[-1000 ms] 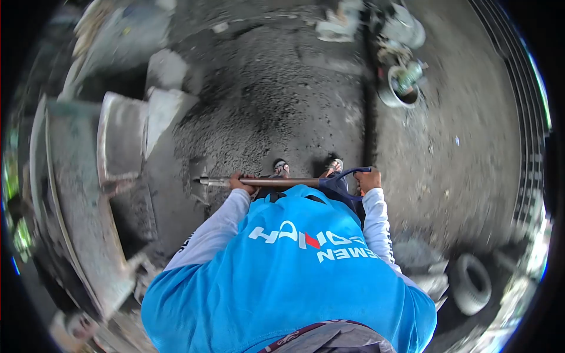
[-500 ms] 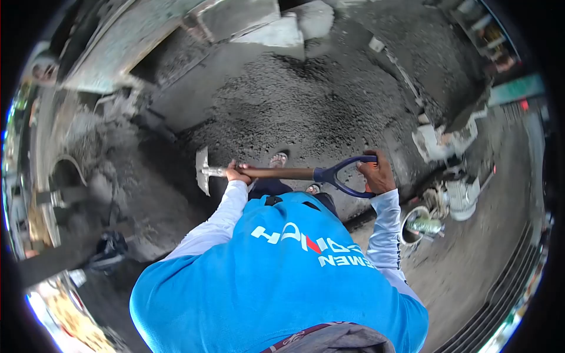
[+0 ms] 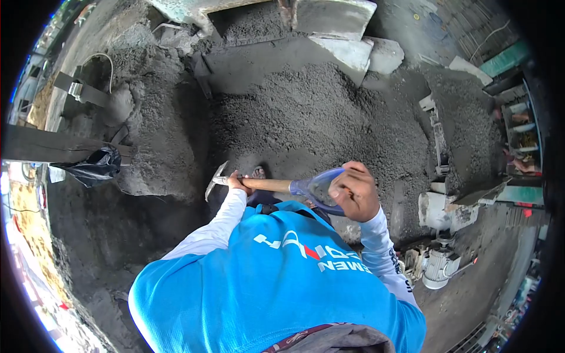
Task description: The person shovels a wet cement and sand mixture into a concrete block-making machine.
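A shovel (image 3: 269, 185) with a wooden shaft lies crosswise in front of my body. My left hand (image 3: 238, 182) is wrapped round the shaft close to the metal blade (image 3: 216, 180), which shows nearly edge-on at the left. At the other end, my right hand (image 3: 356, 193) is closed at the grip of the blue D-shaped handle (image 3: 303, 188) and hides that grip. Below the shovel, a foot (image 3: 259, 172) shows near the shaft. Ahead lies a broad heap of dark grey, gravelly mix (image 3: 312, 112).
Pale slabs (image 3: 341, 56) lean beyond the heap. At left are a rough grey mound (image 3: 156, 117) and a beam (image 3: 59, 144) with a black plastic bag (image 3: 97, 167). A grey motor (image 3: 440, 267) stands at right, near a concrete block (image 3: 435, 210).
The view has swung, bringing the heap and motor to new places. My right hand has turned at the handle, covering its orange grip, and the blade is tilted differently.
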`<action>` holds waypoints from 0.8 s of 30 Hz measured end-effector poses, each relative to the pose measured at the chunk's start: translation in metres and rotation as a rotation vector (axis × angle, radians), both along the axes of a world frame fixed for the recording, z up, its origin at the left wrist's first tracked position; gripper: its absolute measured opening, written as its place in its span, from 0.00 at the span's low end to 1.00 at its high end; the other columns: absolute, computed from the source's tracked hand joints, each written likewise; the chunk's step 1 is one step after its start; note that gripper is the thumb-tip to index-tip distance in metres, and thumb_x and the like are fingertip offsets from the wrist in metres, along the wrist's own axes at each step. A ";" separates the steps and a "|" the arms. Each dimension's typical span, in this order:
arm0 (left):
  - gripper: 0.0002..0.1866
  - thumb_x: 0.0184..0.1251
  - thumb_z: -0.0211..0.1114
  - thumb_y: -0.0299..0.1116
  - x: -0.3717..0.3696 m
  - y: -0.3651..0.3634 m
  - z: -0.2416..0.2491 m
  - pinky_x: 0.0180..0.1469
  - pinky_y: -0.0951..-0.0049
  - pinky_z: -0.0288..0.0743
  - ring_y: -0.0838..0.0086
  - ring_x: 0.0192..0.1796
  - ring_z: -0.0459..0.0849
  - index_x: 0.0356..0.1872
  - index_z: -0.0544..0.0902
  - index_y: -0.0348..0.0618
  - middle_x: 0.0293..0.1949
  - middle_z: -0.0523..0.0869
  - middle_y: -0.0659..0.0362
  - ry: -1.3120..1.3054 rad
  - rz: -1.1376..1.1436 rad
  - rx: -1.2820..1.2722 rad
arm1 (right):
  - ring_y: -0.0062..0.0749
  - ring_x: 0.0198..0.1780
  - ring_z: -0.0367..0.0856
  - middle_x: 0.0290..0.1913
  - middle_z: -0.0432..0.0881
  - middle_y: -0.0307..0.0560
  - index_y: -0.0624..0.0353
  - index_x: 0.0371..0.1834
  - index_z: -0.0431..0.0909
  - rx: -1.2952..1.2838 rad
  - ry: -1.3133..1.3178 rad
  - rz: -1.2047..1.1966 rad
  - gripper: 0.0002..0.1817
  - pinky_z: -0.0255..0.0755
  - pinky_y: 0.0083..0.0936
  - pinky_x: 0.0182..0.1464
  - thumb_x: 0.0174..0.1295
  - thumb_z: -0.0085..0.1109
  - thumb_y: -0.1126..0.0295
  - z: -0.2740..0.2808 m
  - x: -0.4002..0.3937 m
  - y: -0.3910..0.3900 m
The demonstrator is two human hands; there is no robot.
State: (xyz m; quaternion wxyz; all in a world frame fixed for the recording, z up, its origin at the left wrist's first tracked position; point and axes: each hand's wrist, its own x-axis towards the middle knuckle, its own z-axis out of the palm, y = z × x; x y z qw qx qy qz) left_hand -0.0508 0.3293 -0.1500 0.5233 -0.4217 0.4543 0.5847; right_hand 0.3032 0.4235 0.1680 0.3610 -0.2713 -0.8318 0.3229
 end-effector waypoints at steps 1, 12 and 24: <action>0.15 0.65 0.59 0.44 -0.002 0.010 0.006 0.37 0.51 0.75 0.67 0.27 0.72 0.44 0.66 0.52 0.26 0.70 0.60 -0.049 -0.025 0.024 | 0.38 0.25 0.79 0.22 0.81 0.43 0.57 0.17 0.77 0.030 0.009 0.031 0.16 0.70 0.33 0.43 0.56 0.63 0.58 0.009 -0.015 0.003; 0.17 0.62 0.63 0.45 -0.025 0.195 0.058 0.33 0.53 0.74 0.60 0.26 0.75 0.39 0.70 0.44 0.25 0.75 0.56 -0.126 -0.518 0.347 | 0.51 0.36 0.85 0.38 0.85 0.54 0.60 0.50 0.78 0.036 -0.556 0.156 0.34 0.79 0.41 0.38 0.49 0.69 0.44 0.043 -0.193 0.041; 0.13 0.62 0.66 0.36 0.012 0.381 0.279 0.41 0.62 0.79 0.63 0.37 0.83 0.41 0.76 0.42 0.35 0.81 0.56 -0.231 -0.381 1.131 | 0.45 0.44 0.87 0.43 0.85 0.60 0.61 0.55 0.77 0.110 -0.446 -0.058 0.25 0.79 0.33 0.46 0.50 0.68 0.75 0.172 -0.245 0.218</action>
